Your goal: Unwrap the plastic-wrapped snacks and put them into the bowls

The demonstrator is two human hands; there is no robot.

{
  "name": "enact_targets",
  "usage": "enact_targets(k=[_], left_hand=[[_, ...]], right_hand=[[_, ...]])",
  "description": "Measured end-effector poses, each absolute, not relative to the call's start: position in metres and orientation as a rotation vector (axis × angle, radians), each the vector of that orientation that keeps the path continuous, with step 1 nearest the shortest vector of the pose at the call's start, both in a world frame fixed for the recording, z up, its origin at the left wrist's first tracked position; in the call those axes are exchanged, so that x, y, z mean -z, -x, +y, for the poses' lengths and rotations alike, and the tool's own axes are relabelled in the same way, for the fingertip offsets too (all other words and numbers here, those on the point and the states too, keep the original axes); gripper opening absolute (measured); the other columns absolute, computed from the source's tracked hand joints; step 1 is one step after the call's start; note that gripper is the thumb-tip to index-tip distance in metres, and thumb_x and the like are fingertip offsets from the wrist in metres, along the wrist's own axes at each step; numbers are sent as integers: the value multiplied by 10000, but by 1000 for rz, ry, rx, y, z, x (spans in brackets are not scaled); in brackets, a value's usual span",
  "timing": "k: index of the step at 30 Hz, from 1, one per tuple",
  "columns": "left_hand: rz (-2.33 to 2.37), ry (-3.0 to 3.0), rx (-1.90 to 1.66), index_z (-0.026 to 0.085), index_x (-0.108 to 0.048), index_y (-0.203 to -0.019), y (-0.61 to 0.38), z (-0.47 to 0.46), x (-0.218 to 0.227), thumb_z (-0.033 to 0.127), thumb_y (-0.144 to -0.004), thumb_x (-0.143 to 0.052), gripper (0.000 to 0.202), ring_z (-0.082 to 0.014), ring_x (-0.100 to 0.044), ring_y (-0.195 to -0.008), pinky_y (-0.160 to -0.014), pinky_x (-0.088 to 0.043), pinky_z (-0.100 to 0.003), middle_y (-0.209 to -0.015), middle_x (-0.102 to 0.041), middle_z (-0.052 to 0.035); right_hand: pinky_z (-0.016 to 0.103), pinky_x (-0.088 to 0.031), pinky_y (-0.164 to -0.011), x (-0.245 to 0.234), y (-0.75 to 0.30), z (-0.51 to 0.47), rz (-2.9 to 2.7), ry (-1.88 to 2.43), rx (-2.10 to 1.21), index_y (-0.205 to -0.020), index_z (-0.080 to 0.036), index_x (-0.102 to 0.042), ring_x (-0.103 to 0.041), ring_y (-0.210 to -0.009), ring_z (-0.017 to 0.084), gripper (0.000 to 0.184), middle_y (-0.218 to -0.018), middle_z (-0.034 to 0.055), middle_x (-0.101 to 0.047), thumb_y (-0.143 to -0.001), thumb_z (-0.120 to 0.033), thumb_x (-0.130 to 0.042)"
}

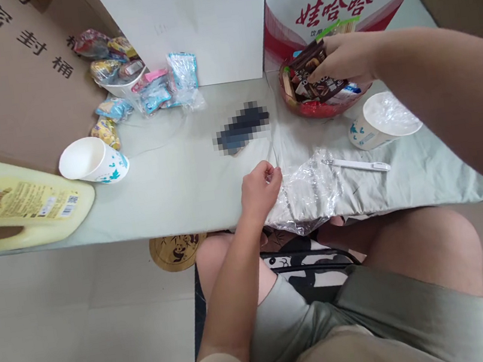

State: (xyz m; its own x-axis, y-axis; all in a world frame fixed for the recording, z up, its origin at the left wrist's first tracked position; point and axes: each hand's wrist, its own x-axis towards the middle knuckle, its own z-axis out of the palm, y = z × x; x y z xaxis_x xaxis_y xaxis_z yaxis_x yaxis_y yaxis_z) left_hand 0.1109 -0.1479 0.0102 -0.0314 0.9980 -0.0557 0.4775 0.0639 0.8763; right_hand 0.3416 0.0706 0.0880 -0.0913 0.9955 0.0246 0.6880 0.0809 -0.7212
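My right hand [348,57] reaches into a red basket [321,108] and grips a dark brown snack packet [316,76] between thumb and fingers. Other wrapped snacks lie in the basket around it, partly hidden by my hand. Closer to the front edge, my left hand [263,187] is closed in a pinch at the edge of a clear plastic bag [310,189]. The bag spreads flat over the cloth and hangs a little past the table edge. A white pen [359,165] lies at its right side.
A paper cup [363,129] with crumpled clear plastic stands below my right forearm. Leftward are a tipped paper cup [107,165], a yellow jug [40,205] and a white tub [130,86] of snacks. A blurred dark object [240,128] lies mid-table. White boxes [186,26] line the back.
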Motion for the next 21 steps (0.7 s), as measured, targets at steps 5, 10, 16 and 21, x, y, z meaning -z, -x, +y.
enact_targets(k=[5, 10, 16, 21], left_hand=[[1622, -1498, -894, 220, -490, -671, -110, -148, -12, 315, -881, -558, 240, -137, -513, -610, -639, -352, -272, -632, -601, 24], [1615, -1510, -898, 222, -494, -672, -111, -148, -10, 316, -883, -560, 240, -138, -503, -595, -630, -347, -275, -626, -601, 22], [1597, -1525, -903, 223, -484, -673, -110, -148, -11, 301, -885, -558, 238, -135, -495, -577, -626, -346, -275, -627, -606, 19], [1602, -1535, -886, 220, -489, -667, -110, -149, -13, 315, -888, -563, 252, -134, -499, -574, -613, -342, -273, -623, -609, 17]], right_hand=[[307, -516, -756, -97, -343, 79, -2002, 1942, -759, -823, 85, -649, -688, -1054, 256, 392, -1052, 186, -735, -783, -296, -564], [241, -489, -774, -63, -357, 95, -2230, 1700, -402, -653, 40, -602, -608, -1211, 267, 465, -1136, 211, -705, -800, -392, -513], [497, -364, -1053, -52, -357, 59, -2223, 1575, -133, -756, 19, -667, -444, -1387, 349, 483, -1314, 232, -630, -652, -450, -719], [356, -371, -1052, -64, -350, 24, -2204, 1496, -121, -591, -42, -549, -508, -1343, 183, 363, -1294, 103, -676, -869, -275, -571]])
